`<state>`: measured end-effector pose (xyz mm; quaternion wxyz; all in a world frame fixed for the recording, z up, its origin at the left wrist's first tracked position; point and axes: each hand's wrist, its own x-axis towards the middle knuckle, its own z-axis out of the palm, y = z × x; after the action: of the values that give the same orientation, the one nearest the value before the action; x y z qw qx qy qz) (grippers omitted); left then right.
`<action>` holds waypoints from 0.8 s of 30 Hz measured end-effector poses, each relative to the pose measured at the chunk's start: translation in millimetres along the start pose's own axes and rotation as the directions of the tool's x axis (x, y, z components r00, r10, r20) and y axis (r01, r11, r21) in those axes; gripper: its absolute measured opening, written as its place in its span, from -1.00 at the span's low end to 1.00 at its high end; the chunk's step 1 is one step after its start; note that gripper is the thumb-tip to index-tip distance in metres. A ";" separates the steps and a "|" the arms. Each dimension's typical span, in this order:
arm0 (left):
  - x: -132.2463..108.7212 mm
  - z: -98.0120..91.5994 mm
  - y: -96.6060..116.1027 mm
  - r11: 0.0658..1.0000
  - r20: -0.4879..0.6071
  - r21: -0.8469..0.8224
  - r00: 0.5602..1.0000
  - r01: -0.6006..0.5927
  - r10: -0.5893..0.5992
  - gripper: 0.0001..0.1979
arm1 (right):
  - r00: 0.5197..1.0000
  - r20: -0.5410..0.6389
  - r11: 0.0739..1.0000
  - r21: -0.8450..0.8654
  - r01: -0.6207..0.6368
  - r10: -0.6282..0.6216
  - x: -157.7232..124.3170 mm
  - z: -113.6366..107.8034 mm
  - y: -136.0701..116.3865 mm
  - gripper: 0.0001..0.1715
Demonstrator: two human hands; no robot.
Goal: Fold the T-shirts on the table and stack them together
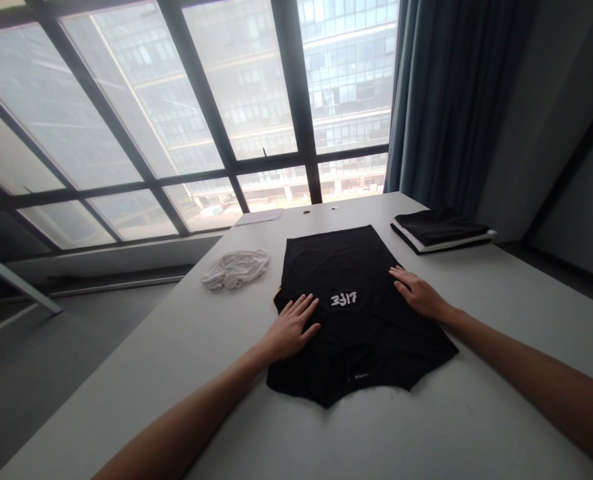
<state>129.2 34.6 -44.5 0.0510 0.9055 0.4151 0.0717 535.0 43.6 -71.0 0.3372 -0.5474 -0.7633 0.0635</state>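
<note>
A black T-shirt (336, 267) lies spread out on the white table (216, 373), its neckline toward me and its straight hem toward the window. White lettering shows upside down across its middle, and a small label mark sits near the collar. My left hand (292, 328) rests flat on the shirt's left part, fingers apart. On the right edge of the shirt lies my right hand (419, 293), its fingers stretched out over the cloth. A bit of yellow peeks out at the shirt's left edge.
A crumpled white cloth (236, 269) lies left of the shirt. At the back right is a stack of folded black and white clothes (441, 230). Near the far edge are a sheet of paper (259, 217) and two small items. Windows and a blue curtain (441, 100) stand behind.
</note>
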 end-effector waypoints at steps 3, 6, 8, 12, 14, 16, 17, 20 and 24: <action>0.4 -0.9 0.3 1.000 0.010 0.013 1.000 0.003 -0.003 -0.33 | 1.000 -0.007 1.000 -0.006 0.012 -0.012 -0.5 0.3 0.9 -0.43; 0.4 -1.8 1.4 1.000 0.009 0.022 1.000 0.005 -0.005 -0.35 | 0.999 0.011 0.999 -0.027 0.033 -0.033 -1.2 1.9 2.2 -0.44; 0.4 -1.9 1.9 1.000 0.011 0.028 1.000 0.005 -0.005 -0.35 | 0.998 0.050 0.998 -0.060 0.028 -0.025 -1.5 3.6 3.1 -0.46; 0.9 -1.5 1.6 1.000 0.018 0.025 1.000 0.005 -0.006 -0.34 | 0.995 0.097 0.994 -0.112 0.010 0.001 -1.1 6.1 5.1 -0.47; 1.1 -1.1 1.2 1.000 0.013 0.015 1.000 0.001 -0.001 -0.35 | 0.995 0.101 0.993 -0.114 0.007 0.005 -0.9 6.3 6.2 -0.47; 1.1 -0.7 0.6 1.000 0.009 0.009 1.000 -0.002 0.002 -0.35 | 0.995 0.103 0.994 -0.111 0.007 0.005 -0.7 6.3 7.2 -0.47; 1.0 -0.6 0.4 1.000 0.008 0.008 1.000 -0.002 0.002 -0.35 | 0.995 0.103 0.994 -0.110 0.009 0.003 -0.6 6.3 7.6 -0.47; 0.8 -0.2 -0.2 1.000 0.002 0.002 1.000 -0.004 0.004 -0.36 | 0.995 0.097 0.994 -0.110 0.013 -0.002 -0.5 6.4 7.9 -0.49; 0.8 0.1 -0.8 1.000 -0.006 -0.003 1.000 -0.007 0.007 -0.37 | 0.995 0.097 0.994 -0.108 0.007 0.004 -0.6 5.6 5.7 -0.49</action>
<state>129.1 35.7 -44.7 0.0508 0.9067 0.4120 0.0753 536.4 46.8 -78.2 0.2694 -0.5606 -0.7815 0.0483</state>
